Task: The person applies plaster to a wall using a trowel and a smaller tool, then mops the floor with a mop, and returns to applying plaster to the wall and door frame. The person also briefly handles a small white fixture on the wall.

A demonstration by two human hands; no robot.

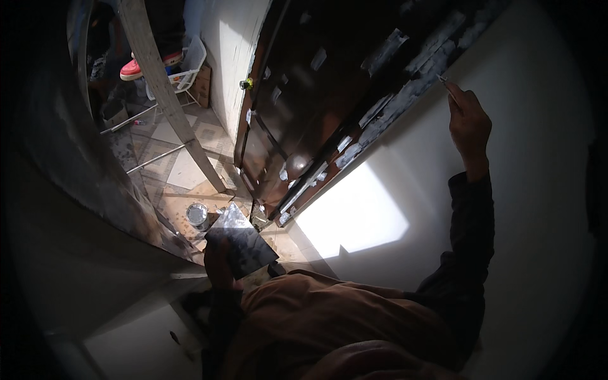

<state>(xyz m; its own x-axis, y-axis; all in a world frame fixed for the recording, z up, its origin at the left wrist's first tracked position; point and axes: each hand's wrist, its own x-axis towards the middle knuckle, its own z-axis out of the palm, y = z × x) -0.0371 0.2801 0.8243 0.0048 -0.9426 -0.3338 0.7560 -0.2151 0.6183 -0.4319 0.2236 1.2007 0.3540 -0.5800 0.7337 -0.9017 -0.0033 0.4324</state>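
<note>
A dim room with a pale wall [519, 190] to the right, where a hard-edged patch of sunlight falls below the right hand. Just left of that hand stands the dark brown door panel [297, 82], dotted with grey-white patches [383, 54], the longest smears running along the edge nearest the hand. The small, slim tool [442, 80] points from the right hand toward that edge; whether its tip touches is too small to tell. A slip of the outstretched arm could mark the pale wall, since the smeared edge and the wall lie so close together; a tilt of the board could let wet material slide off, if any on it is wet. The right hand [470, 123] is closed around the tool, its fingers curled in. The left hand [218, 263], low and well apart from the right, grips the smeared flat board [240, 240] by its left side; its fingers are too shadowed to show how far they bend. Beyond the left hand, an open can [197, 216] stands on the floor, near a slanting wooden beam [171, 107].
</note>
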